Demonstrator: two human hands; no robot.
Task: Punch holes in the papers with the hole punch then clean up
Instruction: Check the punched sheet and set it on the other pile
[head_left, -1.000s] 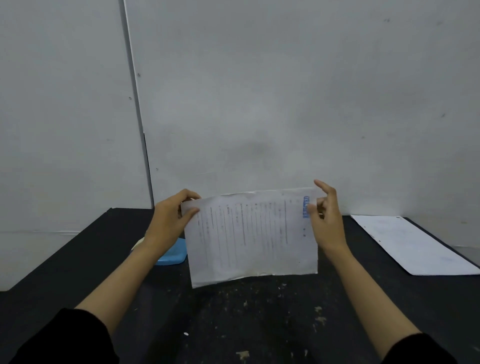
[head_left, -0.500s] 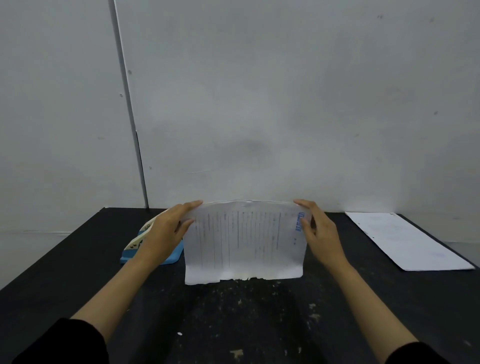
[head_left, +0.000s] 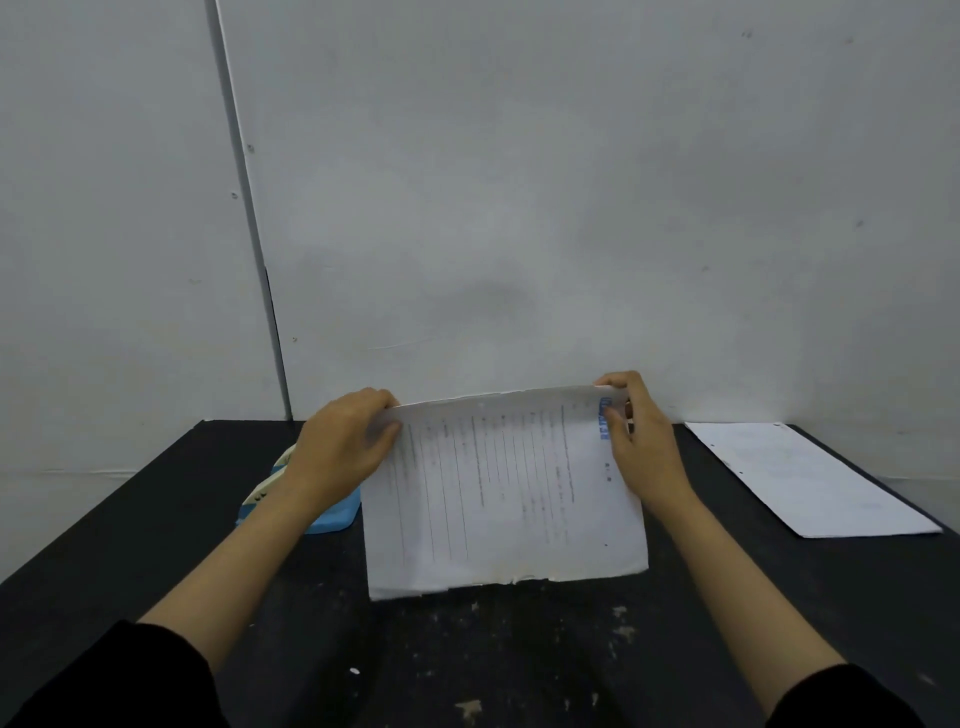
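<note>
I hold a printed paper (head_left: 504, 493) upright in front of me, its lower edge resting on the black table (head_left: 519, 665). My left hand (head_left: 345, 449) grips its upper left edge and my right hand (head_left: 636, 441) grips its upper right edge near a blue stamp. A small hole shows near the paper's top edge. The blue and white hole punch (head_left: 291, 506) sits on the table just left of the paper, partly hidden behind my left wrist.
A second white sheet (head_left: 810, 478) with punched holes lies flat at the table's right side. A grey wall rises directly behind the table. Pale specks and a small white dot (head_left: 355, 671) mark the near table surface.
The paper has come down from the air until its bottom edge meets the table. Both hands shifted their hold to the upper corners.
</note>
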